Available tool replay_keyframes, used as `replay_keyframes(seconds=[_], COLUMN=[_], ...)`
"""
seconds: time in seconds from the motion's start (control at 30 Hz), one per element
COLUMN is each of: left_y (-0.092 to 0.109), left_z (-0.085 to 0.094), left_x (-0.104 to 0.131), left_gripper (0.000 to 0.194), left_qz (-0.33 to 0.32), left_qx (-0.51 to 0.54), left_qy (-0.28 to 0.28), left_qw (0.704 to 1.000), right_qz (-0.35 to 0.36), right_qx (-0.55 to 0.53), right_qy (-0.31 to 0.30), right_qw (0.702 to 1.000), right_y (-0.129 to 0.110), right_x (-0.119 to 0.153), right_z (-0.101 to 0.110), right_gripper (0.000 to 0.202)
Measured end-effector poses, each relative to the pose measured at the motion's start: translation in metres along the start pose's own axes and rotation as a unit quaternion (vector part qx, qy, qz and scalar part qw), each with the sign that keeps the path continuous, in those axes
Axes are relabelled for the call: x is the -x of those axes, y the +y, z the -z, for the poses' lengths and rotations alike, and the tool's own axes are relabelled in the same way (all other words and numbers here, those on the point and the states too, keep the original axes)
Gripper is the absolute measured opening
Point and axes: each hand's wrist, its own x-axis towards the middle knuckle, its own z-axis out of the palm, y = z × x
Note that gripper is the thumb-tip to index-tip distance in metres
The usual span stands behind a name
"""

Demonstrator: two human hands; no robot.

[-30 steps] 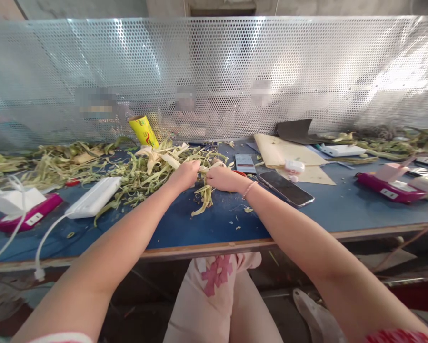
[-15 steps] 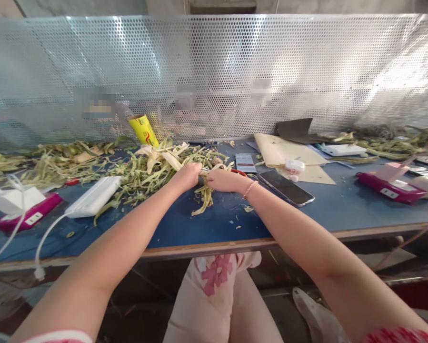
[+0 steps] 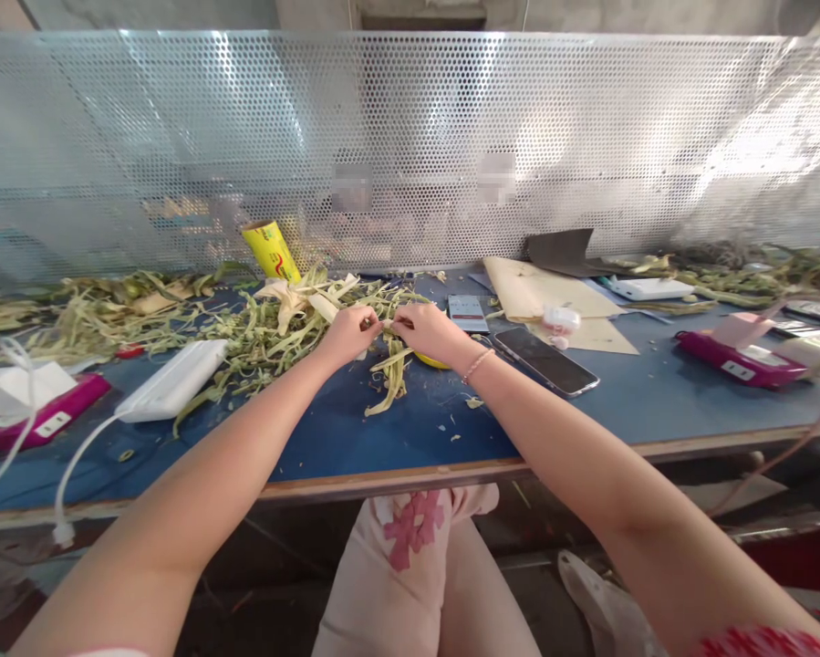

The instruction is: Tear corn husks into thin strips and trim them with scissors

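Note:
My left hand (image 3: 351, 334) is closed in a pinch at the right side of a heap of dry green-yellow plant strips (image 3: 265, 338). Facing it, my right hand (image 3: 429, 330) is pinched too, and the fingertips of both hands nearly meet. Something small and pale sits between them, too small to name. Below the fingertips a few leafy strips (image 3: 388, 379) lie on the blue table (image 3: 410, 438). A yellow curved thing (image 3: 433, 361) shows partly from under my right hand.
A yellow tube (image 3: 271, 251) stands behind the heap. White power bank (image 3: 173, 381) and purple power strip (image 3: 46, 415) lie left. On the right are a dark phone (image 3: 546, 361), brown paper (image 3: 546, 287) and another purple strip (image 3: 742, 359). A perforated metal screen (image 3: 410, 137) rises behind.
The fingers of both hands have shifted, and the metal piece seen between them earlier no longer shows. A yellow curve now shows under my right hand where red handles showed before.

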Motion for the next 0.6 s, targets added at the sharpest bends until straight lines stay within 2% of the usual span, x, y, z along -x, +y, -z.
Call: replay_keyframes(seconds=[0.1,0.3,0.6], left_y=[0.0003,0.0034,0.0073], left_z=[-0.0013,-0.0025,-0.0062], left_x=[0.0006,0.0021,0.0019], left_gripper=[0.021,0.026,0.029], left_qz=[0.007,0.094,0.132], left_qx=[0.035,0.132,0.247], left_qy=[-0.006,-0.048,-0.062], left_qw=[0.999,0.986,0.958], right_qz=[0.002,-0.013,-0.041], right_qx=[-0.026,-0.055,-0.083], right_qy=[0.019,0.032,0.040], right_qw=[0.999,0.998,0.995], right_y=[0.0030,0.0060,0.0077], right_x=[-0.0017,-0.0031,-0.0045], right_z=[-0.0028,-0.0057,-0.0076], right_gripper=[0.020,0.020,0.020])
